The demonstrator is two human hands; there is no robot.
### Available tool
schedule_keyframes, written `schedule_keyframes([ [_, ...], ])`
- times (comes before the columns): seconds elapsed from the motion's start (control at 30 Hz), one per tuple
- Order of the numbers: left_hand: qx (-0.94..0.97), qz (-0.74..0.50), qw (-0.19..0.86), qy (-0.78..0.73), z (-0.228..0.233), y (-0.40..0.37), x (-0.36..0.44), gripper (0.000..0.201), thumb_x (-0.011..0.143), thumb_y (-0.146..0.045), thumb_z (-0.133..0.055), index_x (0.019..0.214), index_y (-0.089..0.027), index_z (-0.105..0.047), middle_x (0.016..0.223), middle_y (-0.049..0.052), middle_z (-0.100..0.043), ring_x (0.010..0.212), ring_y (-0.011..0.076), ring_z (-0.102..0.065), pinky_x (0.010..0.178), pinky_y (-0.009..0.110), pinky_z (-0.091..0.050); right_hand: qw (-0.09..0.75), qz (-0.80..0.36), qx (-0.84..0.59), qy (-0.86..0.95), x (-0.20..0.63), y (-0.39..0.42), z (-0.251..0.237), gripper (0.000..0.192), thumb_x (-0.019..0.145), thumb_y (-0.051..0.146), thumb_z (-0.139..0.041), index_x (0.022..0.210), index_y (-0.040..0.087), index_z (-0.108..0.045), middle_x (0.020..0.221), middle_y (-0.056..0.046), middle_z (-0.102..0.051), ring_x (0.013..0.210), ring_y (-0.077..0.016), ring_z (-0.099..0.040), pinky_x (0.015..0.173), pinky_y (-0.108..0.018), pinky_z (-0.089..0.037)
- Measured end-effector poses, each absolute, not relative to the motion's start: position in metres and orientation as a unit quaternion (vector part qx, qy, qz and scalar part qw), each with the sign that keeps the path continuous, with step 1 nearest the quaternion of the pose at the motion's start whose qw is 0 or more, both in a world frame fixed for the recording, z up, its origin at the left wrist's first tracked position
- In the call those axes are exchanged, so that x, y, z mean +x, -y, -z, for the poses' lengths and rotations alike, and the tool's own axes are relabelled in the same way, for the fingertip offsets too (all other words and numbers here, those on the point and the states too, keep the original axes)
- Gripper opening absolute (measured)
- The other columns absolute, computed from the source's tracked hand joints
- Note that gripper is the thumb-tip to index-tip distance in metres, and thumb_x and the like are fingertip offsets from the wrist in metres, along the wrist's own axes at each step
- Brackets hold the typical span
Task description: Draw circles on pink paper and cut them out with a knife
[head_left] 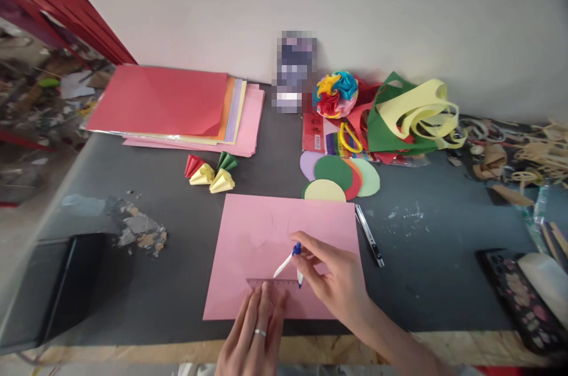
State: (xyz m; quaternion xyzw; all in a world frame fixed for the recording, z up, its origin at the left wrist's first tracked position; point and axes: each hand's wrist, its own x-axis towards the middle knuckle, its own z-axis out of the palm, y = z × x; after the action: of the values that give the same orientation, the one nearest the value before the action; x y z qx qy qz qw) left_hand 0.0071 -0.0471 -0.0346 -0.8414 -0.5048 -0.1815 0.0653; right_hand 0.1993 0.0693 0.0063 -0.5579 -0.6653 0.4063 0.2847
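Head view: ruler (274, 283) half under left hand (255, 334).

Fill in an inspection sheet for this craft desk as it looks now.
Surface: dark grey table, top layer chipped at the left, wood front edge.
Job's things: pink paper sheet lies flat; clear ruler on its lower part; blue-and-white pen tip at the ruler's edge.
Clutter: stack of coloured paper, folded paper cones, paper circles, multicoloured paper ball, paper scraps, yellow scissors, utility knife, phone.
Grippers: left hand, ring on one finger, presses the ruler; right hand holds the pen.
Cables: nothing seen.
Surroundings: white wall behind, red frame at upper left.
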Motion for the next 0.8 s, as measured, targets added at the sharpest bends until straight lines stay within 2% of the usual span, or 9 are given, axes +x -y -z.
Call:
schedule_keyframes([
  [0.17,-0.850,0.166,0.068,0.495,0.035,0.048,0.004,0.058,0.082,-0.006,-0.042,0.131,-0.018,-0.069,0.133,0.012,-0.073,0.131,0.0261,-0.065,0.114,0.036,-0.052,0.278,-0.336,-0.536,0.722,0.201,-0.074,-0.012,0.023,0.103,0.033,-0.059,0.120,0.029,-0.073,0.086,-0.001,-0.078,0.071,-0.0151,-0.073,0.067,-0.026,-0.059],
  [0.3,-0.850,0.166,0.078,0.494,0.032,0.047,0.006,0.051,0.085,-0.007,-0.045,0.128,-0.018,-0.070,0.130,0.013,-0.075,0.125,0.0262,-0.069,0.106,0.034,-0.058,0.289,-0.311,-0.526,0.737,0.199,-0.078,-0.014,0.022,0.102,0.030,-0.061,0.119,0.030,-0.075,0.092,-0.002,-0.078,0.078,-0.0164,-0.074,0.073,-0.028,-0.060],
  [0.47,-0.839,0.175,0.081,0.509,0.029,0.045,0.010,0.041,0.089,-0.015,-0.053,0.126,-0.021,-0.071,0.126,0.010,-0.077,0.122,0.0238,-0.071,0.106,0.032,-0.058,0.325,-0.298,-0.506,0.741,0.198,-0.083,-0.015,0.021,0.101,0.028,-0.064,0.118,0.032,-0.076,0.095,-0.002,-0.078,0.085,-0.0171,-0.074,0.077,-0.029,-0.062],
  [0.63,-0.834,0.182,0.077,0.516,0.029,0.044,0.010,0.037,0.091,-0.019,-0.056,0.125,-0.022,-0.071,0.125,0.010,-0.078,0.120,0.0231,-0.072,0.104,0.032,-0.059,0.326,-0.300,-0.504,0.742,0.196,-0.085,-0.018,0.022,0.099,0.020,-0.064,0.116,0.028,-0.076,0.093,-0.002,-0.078,0.083,-0.0171,-0.074,0.078,-0.028,-0.064],
  [0.7,-0.833,0.182,0.075,0.517,0.030,0.045,0.010,0.037,0.092,-0.018,-0.056,0.126,-0.021,-0.071,0.125,0.010,-0.078,0.120,0.0233,-0.072,0.105,0.032,-0.058,0.333,-0.287,-0.497,0.748,0.196,-0.088,-0.018,0.026,0.099,0.018,-0.063,0.118,0.030,-0.076,0.093,-0.002,-0.078,0.081,-0.0172,-0.074,0.076,-0.027,-0.064],
  [0.8,-0.838,0.178,0.069,0.511,0.030,0.046,0.009,0.040,0.092,-0.016,-0.054,0.128,-0.020,-0.070,0.128,0.011,-0.076,0.124,0.0240,-0.070,0.108,0.033,-0.056,0.358,-0.264,-0.449,0.775,0.197,-0.092,-0.018,0.043,0.099,0.014,-0.055,0.131,0.039,-0.069,0.089,-0.002,-0.079,0.076,-0.0163,-0.074,0.071,-0.024,-0.063],
])
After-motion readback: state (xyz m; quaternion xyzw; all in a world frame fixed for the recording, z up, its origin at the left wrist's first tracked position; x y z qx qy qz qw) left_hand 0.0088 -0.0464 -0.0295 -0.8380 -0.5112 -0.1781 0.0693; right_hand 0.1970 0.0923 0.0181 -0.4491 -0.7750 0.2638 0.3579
